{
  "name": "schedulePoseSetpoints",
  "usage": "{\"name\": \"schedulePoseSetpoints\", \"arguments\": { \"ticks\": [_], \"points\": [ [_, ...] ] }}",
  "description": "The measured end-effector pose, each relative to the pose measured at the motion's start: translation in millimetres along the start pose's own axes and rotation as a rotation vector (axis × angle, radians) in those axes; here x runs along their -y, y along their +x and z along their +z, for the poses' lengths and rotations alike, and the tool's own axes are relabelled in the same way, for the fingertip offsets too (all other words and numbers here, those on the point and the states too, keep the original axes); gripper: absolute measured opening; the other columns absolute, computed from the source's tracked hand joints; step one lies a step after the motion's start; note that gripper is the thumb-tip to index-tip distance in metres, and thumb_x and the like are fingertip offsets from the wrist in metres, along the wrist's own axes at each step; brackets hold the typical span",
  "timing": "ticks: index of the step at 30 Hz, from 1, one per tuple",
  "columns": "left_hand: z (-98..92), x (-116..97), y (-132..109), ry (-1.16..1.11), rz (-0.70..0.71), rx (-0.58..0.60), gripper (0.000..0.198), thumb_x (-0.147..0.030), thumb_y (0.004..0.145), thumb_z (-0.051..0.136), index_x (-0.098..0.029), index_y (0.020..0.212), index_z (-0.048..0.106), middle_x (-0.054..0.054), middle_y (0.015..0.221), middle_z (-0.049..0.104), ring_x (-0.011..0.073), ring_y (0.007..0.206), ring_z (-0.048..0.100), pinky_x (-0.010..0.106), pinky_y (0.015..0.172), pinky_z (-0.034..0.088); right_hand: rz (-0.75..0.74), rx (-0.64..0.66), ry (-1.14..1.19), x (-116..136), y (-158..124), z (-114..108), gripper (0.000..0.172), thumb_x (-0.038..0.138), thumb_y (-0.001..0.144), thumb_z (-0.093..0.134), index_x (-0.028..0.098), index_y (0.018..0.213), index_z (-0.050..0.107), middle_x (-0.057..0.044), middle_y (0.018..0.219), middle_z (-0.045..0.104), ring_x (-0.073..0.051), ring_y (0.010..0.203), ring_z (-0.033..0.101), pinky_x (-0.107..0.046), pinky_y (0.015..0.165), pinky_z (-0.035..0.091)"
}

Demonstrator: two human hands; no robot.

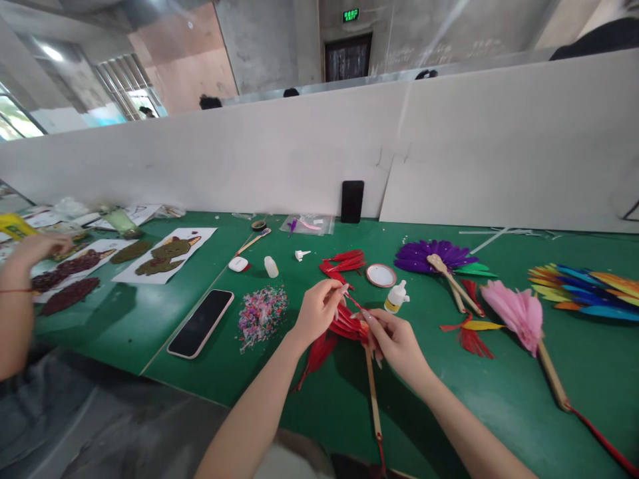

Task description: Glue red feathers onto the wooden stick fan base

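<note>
Over the green table, my left hand (319,309) is closed in a pinch on one end of a thin red feather (353,301). The fingertips of my right hand (397,339) pinch its other end. Just beneath both hands lies a fan of red feathers (348,324) with a wooden handle (372,392) pointing toward me; my right hand partly covers where they join. More loose red feathers (344,265) lie beyond my left hand. Near my right hand stand a small glue bottle (396,297) with a yellow label and a round white lid (381,275).
Colourful beads (262,314) and a phone (201,324) lie to the left. Purple (429,256), pink (514,313) and multicoloured feather fans (589,289) lie to the right. A second phone (352,201) leans on the white partition (249,159). Another person's arm (17,299) reaches in at far left.
</note>
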State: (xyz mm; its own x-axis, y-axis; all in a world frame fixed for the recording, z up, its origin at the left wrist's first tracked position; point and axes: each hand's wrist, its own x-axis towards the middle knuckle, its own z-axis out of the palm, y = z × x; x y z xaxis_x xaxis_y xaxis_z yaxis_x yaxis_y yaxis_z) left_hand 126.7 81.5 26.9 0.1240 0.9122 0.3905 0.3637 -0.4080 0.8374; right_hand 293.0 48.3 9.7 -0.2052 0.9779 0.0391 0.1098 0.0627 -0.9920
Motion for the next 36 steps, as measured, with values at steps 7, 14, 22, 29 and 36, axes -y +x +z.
{"name": "schedulePoseSetpoints", "arguments": {
  "ticks": [7, 14, 22, 29, 36],
  "points": [
    [-0.3, 5.3, 0.0, 0.045, -0.003, 0.008, 0.027, -0.036, 0.095, 0.04, -0.018, 0.082, 0.056, -0.002, 0.062, 0.058, 0.0091, 0.047, 0.055, 0.022, 0.056, 0.046, 0.013, 0.019, 0.054, -0.4, 0.4, -0.5, 0.045, 0.055, 0.085, 0.05, 0.012, 0.088, 0.063, 0.007, 0.039, 0.048, -0.008, 0.029, 0.042, -0.018, 0.033, 0.033],
    [0.0, -1.4, 1.2, 0.055, 0.015, -0.019, 0.024, -0.039, 0.088, 0.053, -0.017, 0.079, 0.057, 0.0, 0.068, 0.059, 0.0101, 0.052, 0.055, 0.021, 0.052, 0.043, 0.033, 0.039, 0.086, -3.2, 0.8, -2.9, 0.044, 0.054, 0.085, 0.05, 0.012, 0.089, 0.063, 0.008, 0.038, 0.046, -0.007, 0.028, 0.039, -0.018, 0.032, 0.031],
    [-4.2, 0.1, 0.9, 0.027, -0.023, 0.043, 0.026, -0.037, 0.092, 0.045, -0.017, 0.081, 0.057, -0.001, 0.067, 0.058, 0.0084, 0.048, 0.052, 0.02, 0.052, 0.042, 0.036, 0.079, 0.096, -7.3, 3.5, -4.9, 0.041, 0.051, 0.086, 0.051, 0.012, 0.089, 0.063, 0.008, 0.037, 0.045, -0.006, 0.028, 0.038, -0.017, 0.032, 0.029],
    [-2.3, 10.1, -0.5, 0.21, 0.022, 0.011, 0.021, -0.026, 0.093, 0.039, -0.018, 0.079, 0.053, 0.0, 0.067, 0.058, 0.0113, 0.057, 0.054, 0.022, 0.059, 0.042, 0.016, 0.016, 0.053, -3.9, 3.5, -5.9, 0.043, 0.053, 0.083, 0.054, 0.012, 0.084, 0.064, 0.008, 0.037, 0.044, -0.006, 0.028, 0.037, -0.019, 0.033, 0.029],
    [-2.0, 17.0, -0.1, 0.31, 0.082, -0.097, 0.012, -0.017, 0.085, 0.045, -0.018, 0.076, 0.052, 0.0, 0.07, 0.057, 0.0115, 0.06, 0.052, 0.022, 0.058, 0.04, -0.008, -0.006, 0.016, -2.2, 1.9, -2.0, 0.044, 0.054, 0.082, 0.054, 0.012, 0.081, 0.065, 0.007, 0.037, 0.042, -0.007, 0.029, 0.038, -0.02, 0.033, 0.029]
  ]
}}
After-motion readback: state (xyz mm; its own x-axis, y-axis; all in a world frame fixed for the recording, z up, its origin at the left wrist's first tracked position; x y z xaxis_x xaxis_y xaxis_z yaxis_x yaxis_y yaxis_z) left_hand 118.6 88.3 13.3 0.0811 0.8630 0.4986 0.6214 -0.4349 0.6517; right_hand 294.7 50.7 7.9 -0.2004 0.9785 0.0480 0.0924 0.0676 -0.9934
